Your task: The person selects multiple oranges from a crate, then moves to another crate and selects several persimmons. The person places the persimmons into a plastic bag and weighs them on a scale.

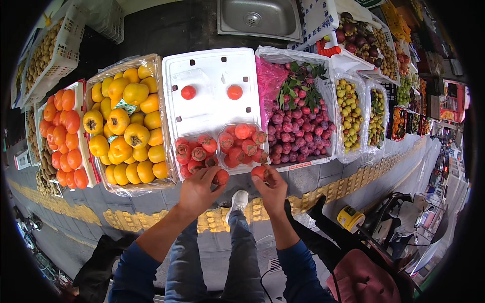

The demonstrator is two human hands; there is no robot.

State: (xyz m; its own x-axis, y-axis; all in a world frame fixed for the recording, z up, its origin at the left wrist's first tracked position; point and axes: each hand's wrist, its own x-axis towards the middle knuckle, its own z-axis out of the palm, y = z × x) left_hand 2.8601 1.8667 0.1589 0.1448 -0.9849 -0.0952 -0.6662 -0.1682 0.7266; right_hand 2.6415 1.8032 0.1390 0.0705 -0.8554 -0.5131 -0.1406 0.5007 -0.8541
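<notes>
My left hand (198,191) is closed round a small red-orange persimmon (221,177) at the near edge of the white foam box lid (212,111). To its right, my right hand (273,191) grips another small persimmon (259,172) between thumb and fingers. Just beyond my hands, two clear plastic tubs, a left one with several persimmons (194,153) and a right one with several more (243,144), stand side by side on the lid. Farther back on the white surface lie two single persimmons, one at the left (188,92) and one at the right (235,92).
Large yellow persimmons (126,121) fill a box at the left, beside orange fruit (63,134). Plums (300,126) with leaves lie at the right, then green-brown jujubes (348,113). A metal sink (260,19) is behind. A person in dark trousers and a yellow bucket (349,218) are near right.
</notes>
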